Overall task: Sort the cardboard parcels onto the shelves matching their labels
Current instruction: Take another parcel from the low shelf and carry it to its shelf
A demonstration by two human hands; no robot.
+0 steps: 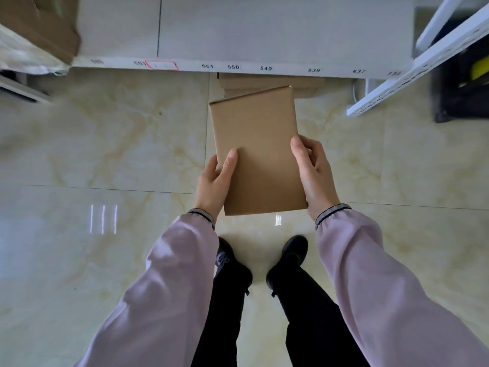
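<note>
head view: the cardboard parcel (258,152) is held above the floor, the left hand (213,185) and right hand (313,173) closed on its near side edges, thumbs on top. beyond the fingertips runs the white shelf (238,33) edge with numbers 551, 550, 549. no label shows on the upper face, so it could likely be mis-shelved; the far end overhangs unsupported and might tip.

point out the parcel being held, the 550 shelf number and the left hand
parcel (258,144), head view, bare top face
550 shelf number (233,67), head view, middle digit
left hand (214,185), head view, back of the hand
</note>
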